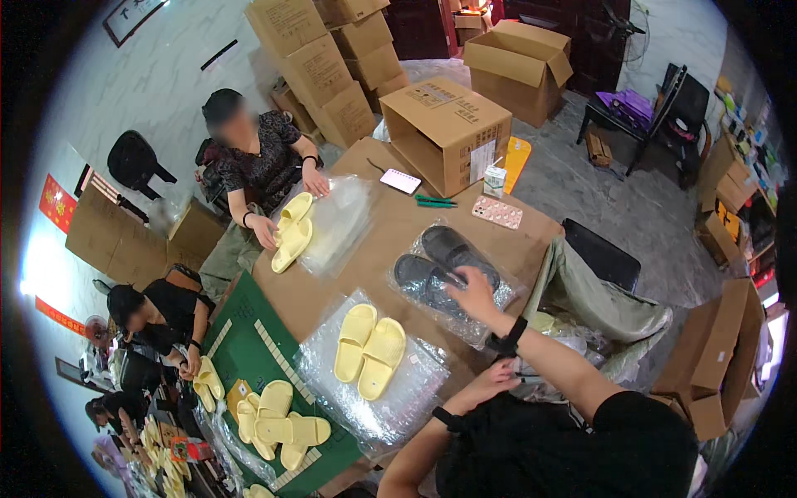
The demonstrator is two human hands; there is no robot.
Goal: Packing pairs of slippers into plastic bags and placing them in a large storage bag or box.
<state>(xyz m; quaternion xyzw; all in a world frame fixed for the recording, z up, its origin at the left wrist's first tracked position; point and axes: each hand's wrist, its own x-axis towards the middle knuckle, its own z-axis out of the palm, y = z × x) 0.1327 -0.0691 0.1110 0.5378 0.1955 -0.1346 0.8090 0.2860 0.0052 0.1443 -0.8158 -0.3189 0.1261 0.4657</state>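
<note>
My right hand reaches over a pair of dark grey slippers on a clear plastic bag. Its bent fingers grip the slippers where the two meet. Close to my body, my left hand has its fingers curled; a thin dark thing shows beside the fingertips, too small to name. Left of my hands, a pair of pale yellow slippers lies on a stack of clear plastic bags. Across the table, a person's hands hold another yellow pair beside clear bags.
A brown table carries an open carton, a phone, a pink patterned case, a green cutter and a small box. More yellow slippers lie on a green mat. A plastic-draped bin stands right.
</note>
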